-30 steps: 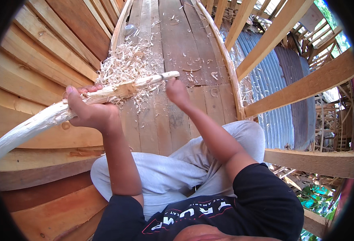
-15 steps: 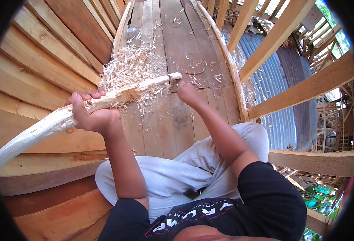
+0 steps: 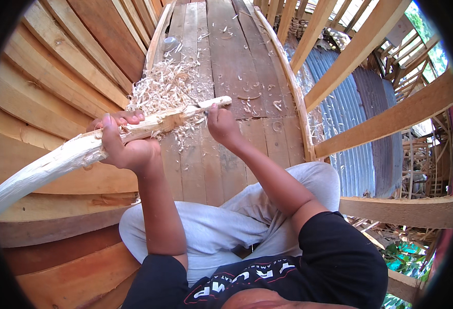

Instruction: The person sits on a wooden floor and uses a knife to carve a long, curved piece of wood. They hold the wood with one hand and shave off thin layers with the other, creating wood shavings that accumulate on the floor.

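Left hand (image 3: 130, 153) grips a pale, curved wooden pole (image 3: 56, 160); right hand (image 3: 223, 125) holds a thin, dark blade (image 3: 197, 106) near its right end. Shallow, even strokes should suit.

The floor (image 3: 236, 56) is of long wooden planks, with a seam running across it. A wall (image 3: 56, 77) of boards rises along its left edge, mostly light-toned, a few redder. A pale curb (image 3: 283, 51) lines its right edge, with slanting posts (image 3: 357, 54) and a beam (image 3: 391, 121) beside it. Past them lie corrugated metal sheets (image 3: 339, 123), blue-grey and darker, and green leaves (image 3: 409, 257). Daylight glares beyond the far right corner.
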A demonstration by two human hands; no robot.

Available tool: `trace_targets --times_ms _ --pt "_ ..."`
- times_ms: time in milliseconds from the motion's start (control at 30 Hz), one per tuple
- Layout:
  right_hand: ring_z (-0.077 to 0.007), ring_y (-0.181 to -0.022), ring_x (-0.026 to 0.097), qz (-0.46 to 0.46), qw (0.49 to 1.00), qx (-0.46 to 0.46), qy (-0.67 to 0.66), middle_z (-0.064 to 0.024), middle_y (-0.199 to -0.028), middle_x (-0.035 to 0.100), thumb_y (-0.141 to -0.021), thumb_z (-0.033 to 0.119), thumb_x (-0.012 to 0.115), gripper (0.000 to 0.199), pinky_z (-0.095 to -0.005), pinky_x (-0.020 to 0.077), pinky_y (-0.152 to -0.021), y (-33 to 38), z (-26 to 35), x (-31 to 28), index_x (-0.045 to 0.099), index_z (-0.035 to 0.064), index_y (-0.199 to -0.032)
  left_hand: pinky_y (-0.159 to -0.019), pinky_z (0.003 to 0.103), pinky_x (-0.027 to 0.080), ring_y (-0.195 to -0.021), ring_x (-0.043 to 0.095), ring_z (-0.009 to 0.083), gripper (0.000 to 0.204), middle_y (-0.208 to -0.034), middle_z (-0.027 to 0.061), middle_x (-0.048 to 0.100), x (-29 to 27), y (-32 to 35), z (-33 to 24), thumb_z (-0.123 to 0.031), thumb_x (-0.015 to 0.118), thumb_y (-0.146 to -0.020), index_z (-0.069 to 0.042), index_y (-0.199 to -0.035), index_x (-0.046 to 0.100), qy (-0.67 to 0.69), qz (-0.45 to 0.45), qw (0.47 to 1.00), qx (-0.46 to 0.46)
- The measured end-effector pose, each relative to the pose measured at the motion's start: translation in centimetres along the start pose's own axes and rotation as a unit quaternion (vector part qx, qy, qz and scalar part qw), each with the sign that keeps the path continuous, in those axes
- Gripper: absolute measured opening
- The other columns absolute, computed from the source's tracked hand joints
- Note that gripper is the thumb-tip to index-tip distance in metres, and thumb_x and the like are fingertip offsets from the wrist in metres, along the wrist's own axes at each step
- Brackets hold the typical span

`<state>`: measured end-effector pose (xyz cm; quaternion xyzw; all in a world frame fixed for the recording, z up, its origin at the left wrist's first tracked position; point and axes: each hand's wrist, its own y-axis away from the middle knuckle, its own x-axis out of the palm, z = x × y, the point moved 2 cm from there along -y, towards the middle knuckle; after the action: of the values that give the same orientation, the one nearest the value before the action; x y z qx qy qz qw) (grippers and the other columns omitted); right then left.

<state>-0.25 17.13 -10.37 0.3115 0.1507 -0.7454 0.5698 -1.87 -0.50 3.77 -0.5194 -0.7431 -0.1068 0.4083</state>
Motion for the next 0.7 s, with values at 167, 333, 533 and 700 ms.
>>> trace_targets --times_ms 167,333,533,700 --pt "-0.0471 -0.092 0.060 -0.077 0.982 0.172 -0.011 -0.0328 -0.094 0.062 -0.099 0.030 0.026 0.054 -0.0513 0.0448 -0.088 -3.2 -10.9 0.7 0.064 -0.0074 -0.089 -0.057 0.033 0.040 -0.055 0.043 0.0143 0.014 -0.063 0.0008 0.041 0.7 0.5 -0.4 -0.018 0.057 -0.077 -0.013 -0.079 0.044 0.001 0.039 0.999 0.017" --pt "-0.0436 -0.097 0.060 -0.014 1.000 0.002 0.001 -0.0316 -0.099 0.062 -0.099 0.032 0.028 0.052 -0.0512 0.0454 -0.089 0.3 -1.1 0.4 0.061 -0.0079 -0.102 -0.049 0.030 0.043 -0.048 0.044 0.0138 0.015 -0.057 0.0017 0.041 1.2 0.7 -1.8 -0.011 0.056 -0.076 -0.011 -0.086 0.044 -0.002 0.023 0.998 0.055" --pt "-0.0468 -0.092 0.059 -0.041 0.991 0.119 0.045 -0.0309 -0.093 0.062 -0.098 0.028 0.032 0.046 -0.0525 0.0451 -0.085 -2.0 -9.9 1.7 0.062 -0.0066 -0.095 -0.053 0.030 0.037 -0.054 0.042 0.0126 0.016 -0.063 -0.0004 0.041 0.0 -1.6 -1.5 -0.022 0.057 -0.080 -0.014 -0.076 0.043 0.011 0.015 1.000 0.007" --pt "-0.0474 -0.087 0.059 0.016 1.000 -0.013 0.017 -0.0298 -0.088 0.062 -0.098 0.028 0.035 0.045 -0.0533 0.0455 -0.081 1.9 2.0 -0.3 0.062 -0.0050 -0.086 -0.055 0.028 0.037 -0.056 0.041 0.0117 0.014 -0.064 -0.0003 0.041 -1.2 -2.6 -1.4 -0.022 0.053 -0.084 -0.013 -0.079 0.043 0.074 0.246 0.966 0.007"
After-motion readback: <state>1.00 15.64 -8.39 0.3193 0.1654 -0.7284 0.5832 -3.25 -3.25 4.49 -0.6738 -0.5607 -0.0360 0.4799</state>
